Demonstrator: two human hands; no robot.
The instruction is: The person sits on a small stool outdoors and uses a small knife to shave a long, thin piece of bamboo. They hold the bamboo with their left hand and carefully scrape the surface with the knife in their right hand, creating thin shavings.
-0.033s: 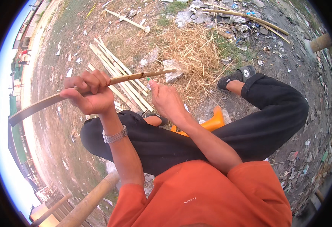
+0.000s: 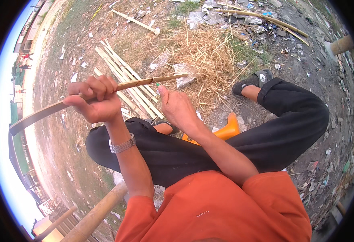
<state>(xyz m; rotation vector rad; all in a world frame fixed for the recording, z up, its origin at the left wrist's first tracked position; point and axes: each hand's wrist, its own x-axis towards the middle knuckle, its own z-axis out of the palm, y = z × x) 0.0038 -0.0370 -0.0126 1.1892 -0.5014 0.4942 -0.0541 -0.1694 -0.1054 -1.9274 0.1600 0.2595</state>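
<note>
A long, flat bamboo strip (image 2: pixel 134 84) slants across in front of me, its wide end at the far left and its thin end over the straw. My left hand (image 2: pixel 94 99) has its fingers curled over the strip and its thumb stretched out below. Just under the strip, right of the left hand, my right hand (image 2: pixel 180 109) is closed with the thumb pointing up. A tiny green bit (image 2: pixel 158 84) shows at that thumb's tip; the rest of what the hand pinches is hidden.
Several pale bamboo strips (image 2: pixel 111 64) lie on the ground beyond my left hand. A straw heap (image 2: pixel 209 50) lies ahead. Between my legs sits an orange plastic object (image 2: pixel 228 130). A thick bamboo pole (image 2: pixel 98 211) runs at lower left. Litter (image 2: pixel 209 18) is scattered at the back.
</note>
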